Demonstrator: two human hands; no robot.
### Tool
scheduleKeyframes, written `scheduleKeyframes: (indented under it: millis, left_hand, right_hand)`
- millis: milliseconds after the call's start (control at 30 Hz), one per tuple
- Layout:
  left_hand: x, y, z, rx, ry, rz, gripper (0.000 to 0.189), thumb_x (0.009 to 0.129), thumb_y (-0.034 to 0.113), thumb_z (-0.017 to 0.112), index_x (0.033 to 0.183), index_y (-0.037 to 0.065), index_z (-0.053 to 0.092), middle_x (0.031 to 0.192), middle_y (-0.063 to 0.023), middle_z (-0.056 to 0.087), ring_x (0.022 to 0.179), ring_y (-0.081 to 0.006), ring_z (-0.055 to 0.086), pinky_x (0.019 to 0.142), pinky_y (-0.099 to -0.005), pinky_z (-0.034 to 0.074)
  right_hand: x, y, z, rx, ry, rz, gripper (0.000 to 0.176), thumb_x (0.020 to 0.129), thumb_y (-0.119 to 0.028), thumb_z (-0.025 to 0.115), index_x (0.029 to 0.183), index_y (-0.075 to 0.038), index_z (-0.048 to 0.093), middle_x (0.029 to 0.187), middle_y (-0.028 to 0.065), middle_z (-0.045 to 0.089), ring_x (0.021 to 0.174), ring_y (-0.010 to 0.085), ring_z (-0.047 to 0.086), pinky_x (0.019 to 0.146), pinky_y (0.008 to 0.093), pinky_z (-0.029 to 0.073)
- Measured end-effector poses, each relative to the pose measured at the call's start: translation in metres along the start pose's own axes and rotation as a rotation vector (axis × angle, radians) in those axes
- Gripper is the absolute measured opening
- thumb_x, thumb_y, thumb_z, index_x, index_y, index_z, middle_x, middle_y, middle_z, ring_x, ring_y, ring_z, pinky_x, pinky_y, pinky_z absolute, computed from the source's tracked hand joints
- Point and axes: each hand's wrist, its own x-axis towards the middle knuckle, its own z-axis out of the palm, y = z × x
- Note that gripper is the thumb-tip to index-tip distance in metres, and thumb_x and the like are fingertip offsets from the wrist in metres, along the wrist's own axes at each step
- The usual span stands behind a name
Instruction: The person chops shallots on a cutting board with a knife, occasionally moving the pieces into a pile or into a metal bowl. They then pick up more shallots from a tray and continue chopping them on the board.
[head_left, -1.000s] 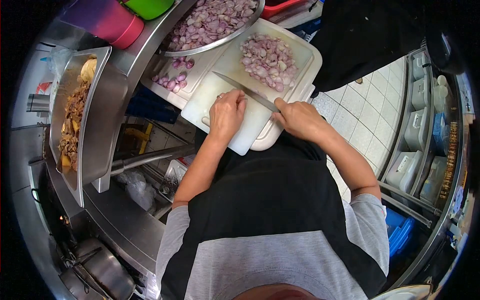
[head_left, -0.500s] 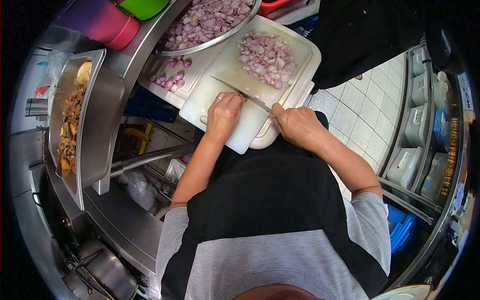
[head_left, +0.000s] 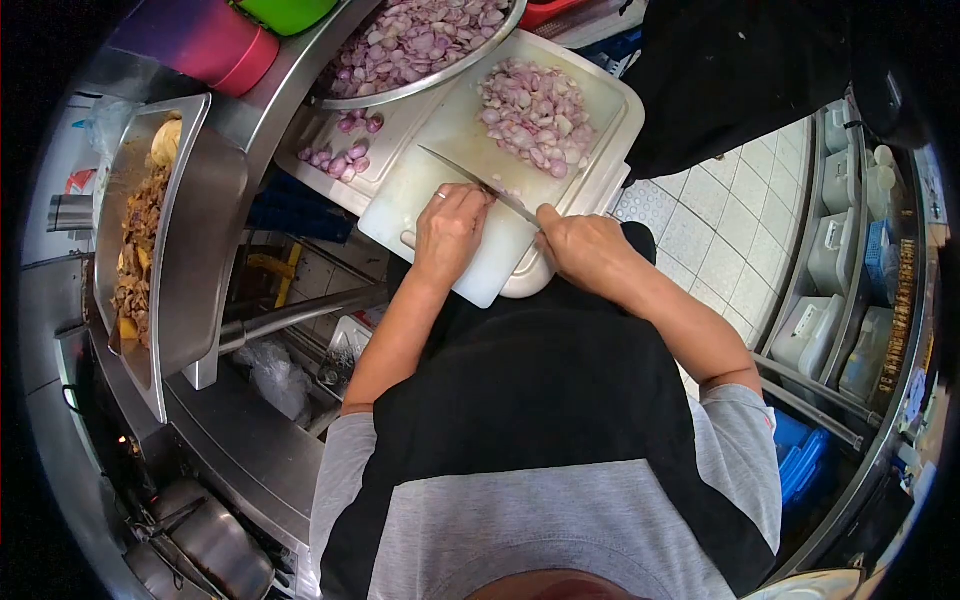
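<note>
My right hand (head_left: 585, 245) is wrapped round the handle of a knife (head_left: 456, 166), whose blade slants up and left over a white cutting board (head_left: 410, 190). Close against the blade, my left hand (head_left: 452, 228) has its fingers curled down on the board, with a ring on one finger. Its fingertips press on a shallot that is mostly hidden by the fingers and blade. A few slices (head_left: 510, 188) lie just beyond the blade. Farther up the board is a pile of sliced shallots (head_left: 538, 115). Several whole peeled shallots (head_left: 340, 162) sit on a tray surface at the left.
A large metal bowl (head_left: 470, 72) of sliced shallots stands at the far end. To the left is a steel pan (head_left: 195, 230) of brown cooked food. Someone in black clothing (head_left: 720, 90) stands at the upper right. Lidded containers (head_left: 810, 335) line the right shelves.
My right hand and the knife handle have shifted slightly left and nearer to my left hand. The left hand stays almost in place.
</note>
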Motion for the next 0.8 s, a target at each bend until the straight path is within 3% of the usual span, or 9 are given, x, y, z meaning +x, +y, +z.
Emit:
scheduleKeyframes:
  millis: [233,433,700,800]
  left_hand:
    - [-0.001,0.0,-0.002,0.01,-0.019,-0.007,0.012,0.075,-0.002,0.071,0.085,0.004,0.068,0.088,-0.0087,0.069,0.085,-0.0278,0.065,0.073,-0.0377,0.053]
    - [-0.001,-0.001,-0.001,0.018,-0.009,0.007,0.012,0.075,-0.002,0.071,0.085,0.004,0.067,0.088,-0.0095,0.068,0.084,-0.0281,0.065,0.073,-0.0378,0.053]
    - [0.004,-0.003,-0.001,0.013,-0.044,0.014,0.012,0.076,0.0,0.07,0.087,0.004,0.067,0.088,-0.0109,0.068,0.084,-0.0301,0.064,0.076,-0.0393,0.053]
    - [0.025,-0.014,0.007,0.094,-0.139,-0.006,0.01,0.08,0.004,0.067,0.089,0.004,0.064,0.089,-0.0129,0.066,0.087,-0.0332,0.062,0.077,-0.0431,0.052]
  right_hand:
    - [0.004,0.005,-0.004,0.028,0.032,-0.051,0.024,0.094,-0.021,0.057,0.096,0.0,0.047,0.062,0.0203,0.062,0.062,0.042,0.064,0.056,0.0511,0.05]
    - [-0.003,0.002,-0.002,0.064,-0.041,0.026,0.026,0.095,-0.023,0.056,0.099,0.001,0.046,0.063,0.0222,0.062,0.064,0.044,0.064,0.058,0.053,0.05]
    - [0.029,0.032,0.0,0.17,-0.132,0.045,0.028,0.095,-0.031,0.053,0.103,-0.004,0.052,0.079,0.0263,0.065,0.079,0.046,0.064,0.073,0.056,0.049]
    - [0.04,0.047,-0.011,0.038,-0.01,-0.019,0.028,0.094,-0.031,0.056,0.099,-0.004,0.056,0.077,0.025,0.065,0.078,0.0443,0.065,0.071,0.0542,0.05]
